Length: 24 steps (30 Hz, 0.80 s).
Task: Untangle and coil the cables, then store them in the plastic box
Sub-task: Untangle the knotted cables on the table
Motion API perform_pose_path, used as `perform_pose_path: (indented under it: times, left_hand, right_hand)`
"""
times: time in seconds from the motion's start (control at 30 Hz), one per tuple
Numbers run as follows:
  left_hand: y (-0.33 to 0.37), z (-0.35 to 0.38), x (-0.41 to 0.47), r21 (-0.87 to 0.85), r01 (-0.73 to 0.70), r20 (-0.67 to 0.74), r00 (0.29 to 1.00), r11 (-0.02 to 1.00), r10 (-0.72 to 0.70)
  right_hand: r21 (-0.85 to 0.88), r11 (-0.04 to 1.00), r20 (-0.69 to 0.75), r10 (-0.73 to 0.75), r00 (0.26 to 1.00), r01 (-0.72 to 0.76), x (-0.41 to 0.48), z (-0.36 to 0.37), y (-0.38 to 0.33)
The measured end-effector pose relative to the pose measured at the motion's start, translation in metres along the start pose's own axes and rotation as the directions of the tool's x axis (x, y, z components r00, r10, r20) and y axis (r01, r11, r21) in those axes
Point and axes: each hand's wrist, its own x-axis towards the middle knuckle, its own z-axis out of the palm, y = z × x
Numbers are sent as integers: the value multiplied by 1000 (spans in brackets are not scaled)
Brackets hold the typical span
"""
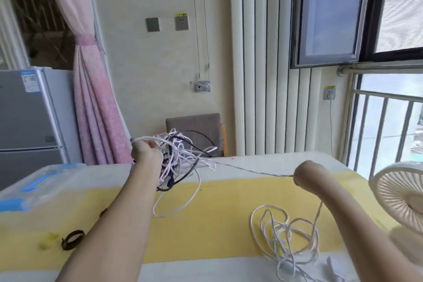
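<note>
Here, from the head camera, the left hand (144, 151) is raised above the desk (217, 224), its fingers curled round a tangle of cables (177, 159) of white and black strands. The tangle hangs in the air over the far half of the desk, and one white loop droops from it down to the yellow cloth.

A taut strand (251, 170) runs from the tangle rightward to the right hand (303, 173), which is also held up and well apart from the left. That hand is turned away from the camera, so its fingers are hidden, but the strand ends in its grip and is pulled straight. A second length drops from the hand to a loose white cable (283, 236) that lies in slack loops on the desk near its front right edge.

The plastic box (41, 181), clear with blue latches, sits at the left edge of the desk with its lid on, well apart from the tangle. A black strap (73, 239) lies in front of it near the left forearm.

A fan (400, 194) stands at the right edge, just beside the right forearm. Between the two arms the yellow middle of the desk is bare apart from the drooping loop. Behind the far edge stands a chair (194, 130).
</note>
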Motion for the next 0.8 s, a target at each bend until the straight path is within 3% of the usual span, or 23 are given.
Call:
perform_pose_path:
  times: [0.07, 0.17, 0.23, 0.3, 0.37, 0.4, 0.47, 0.53, 0.63, 0.73, 0.8]
  left_hand:
    - [-16, -8, -14, 23, 40, 74, 996, 999, -42]
    - [-46, -28, -16, 242, 74, 170, 979, 967, -117]
    - [-58, -31, -16, 495, -52, 249, 965, 867, -84]
    - [-67, -24, -20, 674, -216, 387, 918, 706, -89]
    - [-71, -16, -31, 775, -361, 517, 834, 519, -192]
    - [-70, -13, -37, 815, -434, 547, 794, 384, -266]
    - [-62, -10, -50, 816, -571, 559, 742, 87, -371]
    - [-51, -14, -60, 740, -663, 568, 705, -110, -425]
    - [-35, -31, -70, 639, -714, 613, 698, -287, -370]
    - [-27, -66, -81, 636, -668, 645, 735, -387, -209]
    - [-30, -86, -86, 645, -625, 616, 766, -440, -183]
  right_hand:
    - [-133, 991, 97, -1, 995, 14, -4, 10, -8]
    - [-251, 952, 236, -117, 965, 177, -14, 31, -18]
    - [-94, 958, 148, -255, 956, 270, -26, 38, -32]
    - [192, 892, -7, -417, 909, 410, -45, 38, -56]
    - [476, 765, 11, -500, 866, 435, -66, 39, -83]
    - [537, 733, 49, -520, 853, 416, -70, 44, -93]
    - [500, 748, 99, -549, 830, 436, -71, 57, -107]
    - [448, 762, 111, -567, 816, 468, -67, 74, -113]
    - [434, 768, 88, -556, 826, 471, -63, 91, -118]
    - [334, 791, 36, -554, 832, 512, -62, 99, -125]
    - [244, 819, 22, -540, 842, 519, -62, 105, -131]
